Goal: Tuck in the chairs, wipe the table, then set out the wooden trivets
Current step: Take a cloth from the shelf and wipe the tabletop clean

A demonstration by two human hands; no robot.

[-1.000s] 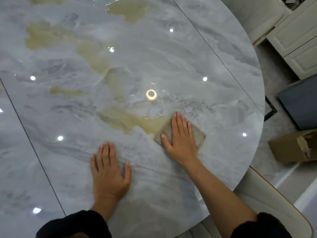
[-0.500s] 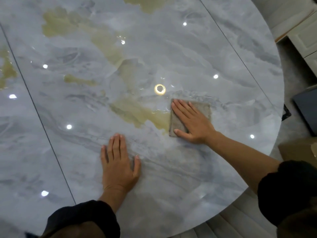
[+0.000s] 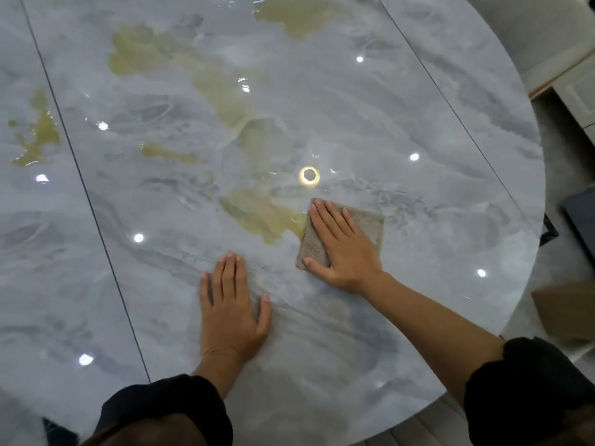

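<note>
**Cloth pinned flat under the right grip, near the table's rounded edge**

Cloth (image 3: pixel 370 225) — small, grey-brown, folded to a rough square. It lies flat on the glossy marbled table (image 3: pixel 434 117), toward the curved right-hand side.

Right grip (image 3: pixel 344 249): palm down on the cloth with fingers straight and slightly spread. It presses rather than clutches, and the thumb lies along the cloth's near edge.

Left grip (image 3: pixel 230 313): flat on bare table to the left and nearer you. It is released, holds nothing, and sits apart from the cloth, so it looks like a brace.

Handling, as a judgement:
- The cloth looks soft, light and limp, with a napped weave and no stiffness of its own.
- Expect it to slide easily on so polished a top, so your downward pressure is what makes it travel with the palm.
- Keep the palm over the middle. Pushed from one edge alone, the fold will likely bunch or open.
- To lift or refold it, pinch the uncovered far-right corner, which is the only part standing free of the hand.
- You cannot tell from here whether it is damp.

An olive-yellow patch (image 3: pixel 260 217) meets the cloth's left edge — spill or veining in the stone, you cannot tell which. Wiping looks to be the step in hand. No trivets are in view.
</note>
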